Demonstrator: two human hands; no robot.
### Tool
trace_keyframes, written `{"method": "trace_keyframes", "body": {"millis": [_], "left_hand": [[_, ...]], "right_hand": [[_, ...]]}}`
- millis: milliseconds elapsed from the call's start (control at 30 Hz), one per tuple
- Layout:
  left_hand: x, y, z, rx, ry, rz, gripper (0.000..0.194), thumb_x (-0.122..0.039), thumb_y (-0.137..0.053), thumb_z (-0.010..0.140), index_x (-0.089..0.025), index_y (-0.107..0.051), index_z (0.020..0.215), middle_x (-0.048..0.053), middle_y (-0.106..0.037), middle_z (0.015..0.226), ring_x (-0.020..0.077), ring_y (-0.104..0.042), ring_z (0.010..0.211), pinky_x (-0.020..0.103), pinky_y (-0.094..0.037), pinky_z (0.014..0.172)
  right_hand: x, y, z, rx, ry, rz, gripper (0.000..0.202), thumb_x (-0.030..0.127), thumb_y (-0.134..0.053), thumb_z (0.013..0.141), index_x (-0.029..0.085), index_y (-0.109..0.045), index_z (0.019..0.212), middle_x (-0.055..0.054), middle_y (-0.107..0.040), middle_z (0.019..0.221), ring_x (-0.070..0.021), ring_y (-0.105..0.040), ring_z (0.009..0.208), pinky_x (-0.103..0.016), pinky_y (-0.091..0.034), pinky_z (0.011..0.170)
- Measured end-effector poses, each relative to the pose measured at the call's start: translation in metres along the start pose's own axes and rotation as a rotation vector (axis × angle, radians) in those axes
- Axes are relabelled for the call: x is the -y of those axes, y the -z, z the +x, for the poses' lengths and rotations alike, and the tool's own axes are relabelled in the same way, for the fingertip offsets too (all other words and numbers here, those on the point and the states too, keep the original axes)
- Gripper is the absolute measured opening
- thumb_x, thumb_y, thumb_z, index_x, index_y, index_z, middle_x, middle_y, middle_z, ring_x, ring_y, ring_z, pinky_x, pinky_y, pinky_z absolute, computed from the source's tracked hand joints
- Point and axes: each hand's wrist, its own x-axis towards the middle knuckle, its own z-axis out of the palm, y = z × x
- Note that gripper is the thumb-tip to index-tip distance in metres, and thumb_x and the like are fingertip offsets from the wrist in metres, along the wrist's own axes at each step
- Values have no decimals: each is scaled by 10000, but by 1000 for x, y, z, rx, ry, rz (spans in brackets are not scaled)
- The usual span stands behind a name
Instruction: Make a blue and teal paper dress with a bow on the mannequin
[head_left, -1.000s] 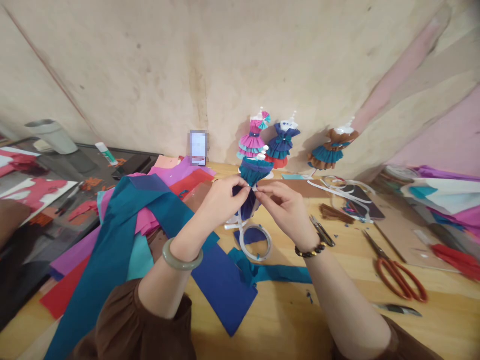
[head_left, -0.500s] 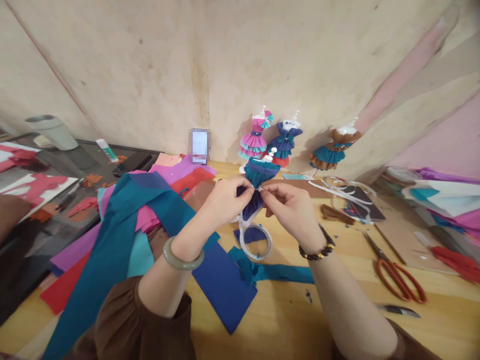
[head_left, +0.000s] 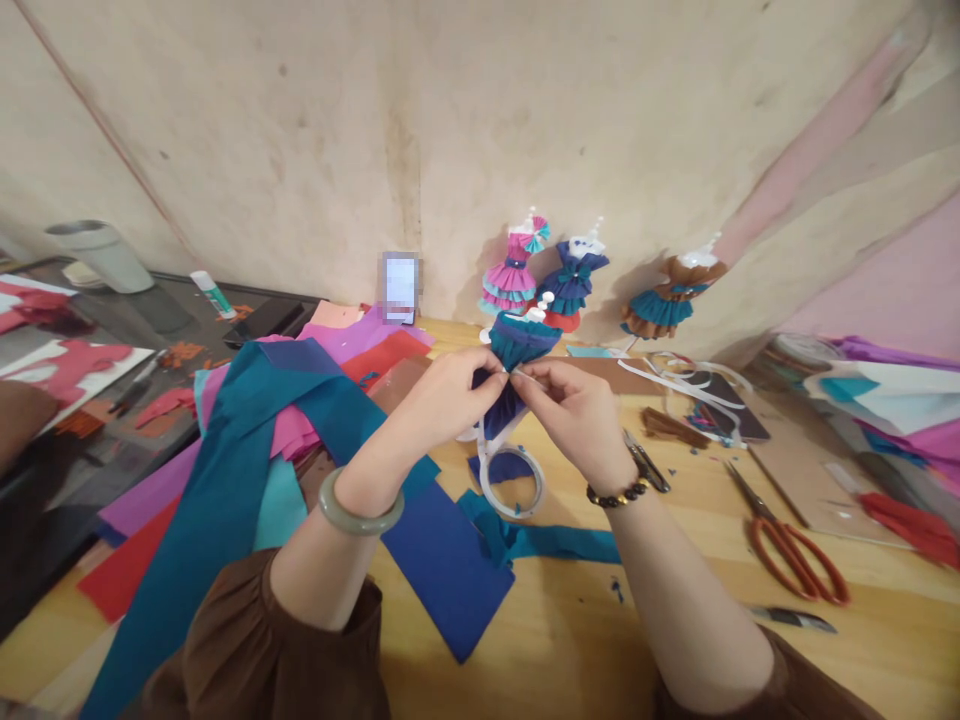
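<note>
In front of me stands a small white dress form (head_left: 546, 302) wearing a teal and dark blue crepe paper dress (head_left: 525, 338). My left hand (head_left: 466, 392) is closed in a pinch on the dress at its narrow waist. Close beside it, my right hand (head_left: 571, 402) pinches a thin white strip (head_left: 529, 378) at the same waist. A roll of white tape (head_left: 538, 490) hangs or lies just below, its loose end running up toward the dress. My fingers hide part of the waist.
Crepe paper sheets (head_left: 225, 480) are heaped at left, a blue sheet (head_left: 450, 570) in front. Three dressed forms (head_left: 574, 280) and a phone (head_left: 400, 285) stand by the wall. Orange-handled scissors (head_left: 799, 555), a knife (head_left: 795, 618) and a black cutter (head_left: 646, 462) lie right.
My right hand has shifted slightly left and in toward my left hand at the waist. The black cutter beside my right wrist now shows more. My left hand keeps its pinch.
</note>
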Motion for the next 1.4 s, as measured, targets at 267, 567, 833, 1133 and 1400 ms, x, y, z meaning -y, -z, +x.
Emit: {"method": "trace_keyframes", "body": {"millis": [267, 567, 833, 1133, 1400], "left_hand": [[5, 0, 1, 4, -56, -31, 223, -309, -482, 919, -172, -635, 834, 5, -687, 787, 143, -608, 695, 256, -457, 659], [15, -14, 6, -185, -85, 45, 86, -235, -597, 828, -197, -522, 807, 3, -653, 803, 164, -609, 752, 286, -469, 710], [19, -12, 4, -128, -213, 11, 99, -302, -564, 897, -207, -576, 923, -7, -675, 852, 142, -628, 775, 251, -474, 728], [20, -12, 5, -93, -287, 115, 174, -253, -480, 934, -219, -626, 1021, 22, -725, 974, 175, -664, 877, 290, -477, 788], [13, -12, 4, -137, -257, 183, 135, -219, -505, 887, -204, -625, 948, 27, -715, 899, 177, -651, 802, 298, -470, 771]], "right_hand": [[-7, 3, -5, 61, 81, -29, 199, 282, -551, 914, 164, -701, 969, -67, -740, 856, -192, -678, 757, -306, -529, 695], [-7, -2, -5, 23, 73, -13, 190, 280, -545, 922, 171, -696, 963, -62, -741, 869, -190, -675, 753, -303, -526, 690], [-9, -5, -5, -15, 94, -41, 185, 261, -538, 924, 179, -701, 956, -65, -749, 890, -202, -687, 787, -307, -527, 713], [-2, -4, -5, -13, 139, -155, 207, 218, -513, 928, 169, -709, 969, -88, -761, 908, -220, -701, 802, -323, -523, 729], [0, -6, -6, -16, 219, -274, 207, 186, -505, 930, 189, -701, 994, -87, -759, 990, -230, -699, 908, -344, -528, 824]]}}
